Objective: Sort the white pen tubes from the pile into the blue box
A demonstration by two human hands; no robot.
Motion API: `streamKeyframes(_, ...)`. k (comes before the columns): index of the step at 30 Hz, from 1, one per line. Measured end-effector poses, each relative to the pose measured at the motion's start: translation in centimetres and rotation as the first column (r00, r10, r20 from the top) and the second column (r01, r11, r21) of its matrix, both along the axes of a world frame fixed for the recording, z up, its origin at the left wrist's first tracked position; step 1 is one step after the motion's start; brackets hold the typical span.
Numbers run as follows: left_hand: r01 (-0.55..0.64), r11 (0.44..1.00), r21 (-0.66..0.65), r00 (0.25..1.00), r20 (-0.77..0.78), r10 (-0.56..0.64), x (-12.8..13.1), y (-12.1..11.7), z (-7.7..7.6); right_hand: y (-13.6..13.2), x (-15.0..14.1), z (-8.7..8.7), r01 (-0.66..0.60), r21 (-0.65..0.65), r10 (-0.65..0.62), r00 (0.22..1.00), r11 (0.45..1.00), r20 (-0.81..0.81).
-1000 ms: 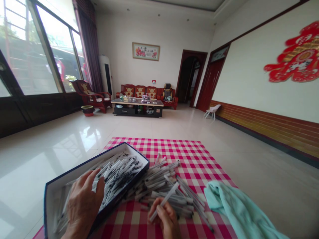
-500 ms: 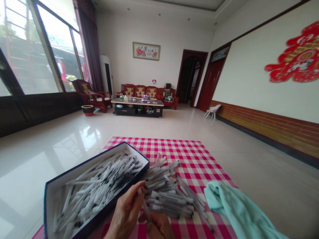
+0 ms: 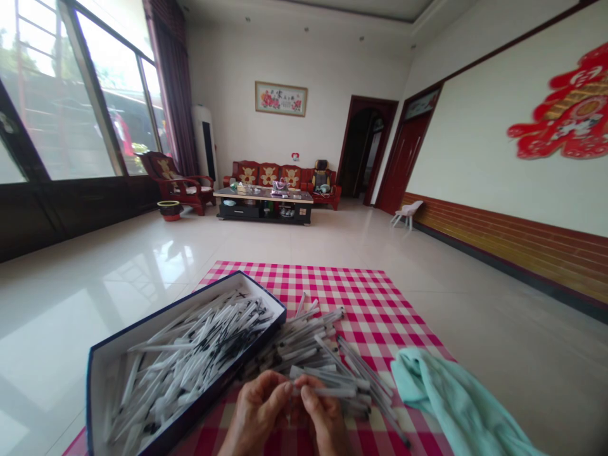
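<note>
My left hand (image 3: 259, 405) and my right hand (image 3: 323, 411) meet low in the middle, fingers pinched together. Between the thumb tips shows a short stretch of a clear pen (image 3: 296, 391), gripped from both sides; a length of it seems to stick out right of my right hand. The fingers hide most of the pen. Just beyond and beside my right hand lies a loose pile of translucent pens (image 3: 308, 339) with dark ends. Left of my left hand stands a blue-edged box (image 3: 107, 361) with a white inside, holding many pens (image 3: 190, 354) with black parts.
A pink and white checked cloth (image 3: 365, 288) covers the table under everything. A mint-green cloth (image 3: 437, 392) lies crumpled at the right edge. Farther off are a low coffee table (image 3: 263, 206), a red wooden sofa (image 3: 256, 171) and a small chair (image 3: 407, 212).
My hands have come level, the left moving down and right and the right moving up. The pen between them has turned from steeply slanted to roughly level.
</note>
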State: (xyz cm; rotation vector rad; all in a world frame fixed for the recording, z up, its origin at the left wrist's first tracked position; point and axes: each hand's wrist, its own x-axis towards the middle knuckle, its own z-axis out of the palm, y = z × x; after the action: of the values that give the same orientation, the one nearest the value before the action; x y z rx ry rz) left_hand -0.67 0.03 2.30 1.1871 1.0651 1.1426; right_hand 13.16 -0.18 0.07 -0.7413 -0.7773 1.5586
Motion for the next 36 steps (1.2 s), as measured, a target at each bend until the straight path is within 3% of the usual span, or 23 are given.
streamKeyframes(3,0.058,0.976,0.211,0.969,-0.248,-0.004,-0.1,-0.2,0.0,0.2,-0.2,-0.4,0.025,0.024,-0.028,0.995,0.999,0.092)
streamKeyframes(5,0.100,0.920,0.379,0.902,-0.425,0.077,-0.4,-0.2,0.0,0.4,-0.2,-0.7,0.026,0.014,-0.027,0.998,1.000,0.060)
streamKeyframes(8,0.160,0.829,0.536,0.817,-0.543,0.193,-0.7,-0.2,-0.2,0.6,-0.2,-1.2,0.036,-0.010,-0.036,0.999,0.999,0.027)
streamKeyframes(12,0.223,0.752,0.620,0.744,-0.607,0.280,-0.6,-0.4,-0.4,0.6,-0.2,-1.4,0.082,0.001,-0.081,0.994,0.997,0.078)
streamKeyframes(15,0.230,0.749,0.622,0.717,-0.628,0.302,-0.6,-0.5,-0.1,0.5,0.0,-1.5,0.088,0.008,-0.088,0.991,0.996,0.104)
streamKeyframes(18,0.225,0.761,0.608,0.751,-0.607,0.262,-0.6,-0.5,0.1,0.5,0.2,-1.9,0.106,0.008,-0.106,0.982,0.994,0.155)
streamKeyframes(21,0.207,0.874,0.440,0.816,-0.571,0.094,-0.7,-0.4,0.5,0.4,0.3,-1.9,0.119,0.027,-0.122,0.971,0.993,0.208)
streamKeyframes(23,0.174,0.966,0.191,0.881,-0.468,-0.066,-0.6,-0.4,0.7,0.4,0.3,-1.7,0.111,0.051,-0.120,0.963,0.992,0.243)
streamKeyframes(24,0.168,0.984,0.053,0.916,-0.377,-0.136,-0.6,-0.4,0.7,0.4,0.3,-1.5,0.101,0.063,-0.114,0.959,0.993,0.260)
streamKeyframes(27,0.215,0.935,-0.282,0.972,-0.028,-0.231,-0.3,-0.3,0.7,0.2,0.3,-1.1,0.088,0.083,-0.109,0.946,0.993,0.305)
streamKeyframes(29,0.231,0.868,-0.440,0.972,0.149,-0.184,-0.2,-0.3,0.6,0.0,0.3,-0.8,0.094,0.100,-0.123,0.929,0.991,0.349)
streamKeyframes(31,0.240,0.804,-0.544,0.964,0.230,-0.132,-0.1,-0.4,0.6,-0.1,0.3,-0.7,0.100,0.119,-0.139,0.908,0.988,0.395)
streamKeyframes(33,0.259,0.770,-0.584,0.959,0.253,-0.130,0.1,-0.4,0.7,-0.2,0.4,-0.5,0.084,0.117,-0.126,0.898,0.990,0.421)
streamKeyframes(34,0.261,0.784,-0.563,0.960,0.236,-0.150,0.1,-0.4,0.7,-0.1,0.4,-0.4,0.084,0.108,-0.123,0.898,0.991,0.422)
streamKeyframes(36,0.220,0.870,-0.441,0.976,0.108,-0.191,0.2,-0.5,0.8,0.0,0.5,-0.1,0.109,0.094,-0.138,0.896,0.990,0.422)
